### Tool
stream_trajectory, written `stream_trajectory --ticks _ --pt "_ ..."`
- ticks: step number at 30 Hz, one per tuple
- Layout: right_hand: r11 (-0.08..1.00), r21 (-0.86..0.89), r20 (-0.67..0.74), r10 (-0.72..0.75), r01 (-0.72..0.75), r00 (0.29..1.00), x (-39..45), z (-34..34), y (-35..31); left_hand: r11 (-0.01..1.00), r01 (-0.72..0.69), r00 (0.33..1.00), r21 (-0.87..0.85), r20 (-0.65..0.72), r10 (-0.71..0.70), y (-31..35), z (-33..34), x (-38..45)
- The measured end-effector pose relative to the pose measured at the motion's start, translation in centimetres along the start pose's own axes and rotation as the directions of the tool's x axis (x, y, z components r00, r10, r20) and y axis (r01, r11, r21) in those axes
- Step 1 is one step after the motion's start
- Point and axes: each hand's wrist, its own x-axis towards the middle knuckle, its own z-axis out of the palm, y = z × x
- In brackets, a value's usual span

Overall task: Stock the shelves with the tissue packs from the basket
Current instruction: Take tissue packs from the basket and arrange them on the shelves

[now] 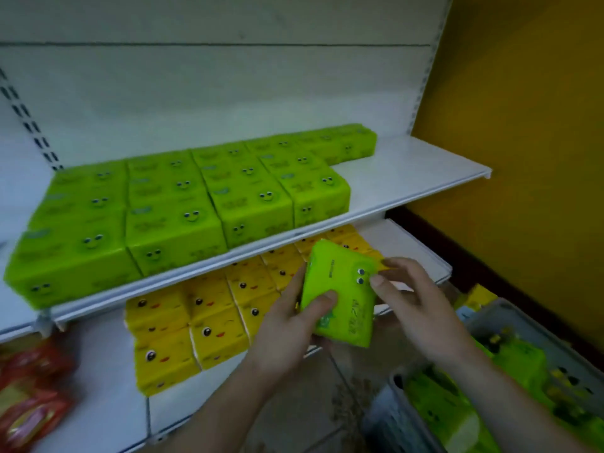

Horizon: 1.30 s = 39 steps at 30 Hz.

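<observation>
Green tissue pack held up in front of the lower shelf, tilted, printed face toward the camera. Gripped from the left by the left hand, thumb curled across the front, fingers hidden behind. Pinched at the right edge by the right hand, fingertips bent onto the wrapper. Above, on the upper shelf, rows of green packs set tightly side by side, bare shelf at the right end. On the lower shelf, yellow packs in rows behind the hands. Near right, a grey basket holding more green packs. Near left, blurred red packets.
</observation>
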Motion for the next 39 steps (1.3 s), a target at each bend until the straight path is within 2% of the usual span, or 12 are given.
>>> stream_trajectory --ticks 4,6,8,10,12,15,19,22,24,26,33,39 --pt "0.981 0.195 0.165 -0.054 0.021 0.985 3.4 0.3 -4.1 0.988 -0.077 0.997 0.135 -0.001 0.078 5.1 -0.9 0.7" --pt "0.961 0.277 0.052 -0.035 0.019 0.998 5.4 -0.6 -5.5 0.976 -0.123 0.989 0.180 -0.057 0.135 7.4 -0.3 1.9" --pt "0.928 0.371 -0.108 0.014 0.027 0.994 7.9 -2.3 -6.5 0.901 -0.208 0.947 0.380 -0.152 0.283 9.4 0.3 3.5" --pt "0.900 0.436 -0.234 0.110 0.004 0.966 11.0 -4.0 -7.2 0.677 -0.258 0.842 0.689 -0.183 0.507 10.9 0.6 5.5" --pt "0.882 0.468 -0.294 0.211 -0.052 0.932 14.3 -5.3 -7.5 0.365 -0.201 0.763 0.909 -0.089 0.640 12.2 0.7 7.5" --pt "0.879 0.464 -0.303 0.272 -0.108 0.913 18.8 -5.4 -7.8 0.022 0.005 0.897 1.000 -0.014 0.441 12.8 0.5 10.2" --pt "0.895 0.397 -0.252 0.320 -0.204 0.913 23.9 -3.6 -6.5 -0.129 0.095 0.973 0.987 -0.065 0.222 11.8 -0.1 12.5" --pt "0.970 0.072 -0.294 0.243 -0.232 0.925 26.5 -1.9 -5.2 -0.150 0.077 0.975 0.986 -0.043 0.217 11.0 -0.7 12.9" --pt "0.947 -0.216 -0.317 0.161 -0.236 0.935 27.2 -1.2 -4.4 -0.142 0.063 0.974 0.988 -0.029 0.226 10.9 -0.9 13.1" --pt "0.914 -0.345 -0.318 0.099 -0.213 0.943 28.0 -1.0 -3.4 -0.137 0.058 0.973 0.989 -0.026 0.229 11.0 -1.1 13.2" --pt "0.898 -0.417 -0.288 0.020 -0.145 0.957 29.9 -0.2 -2.9 -0.123 0.072 0.972 0.990 -0.042 0.230 11.5 -1.2 13.7" --pt "0.929 -0.365 -0.184 -0.009 -0.060 0.983 29.3 -2.5 -2.7 -0.027 0.088 0.950 0.996 -0.076 0.304 12.5 0.1 14.7"
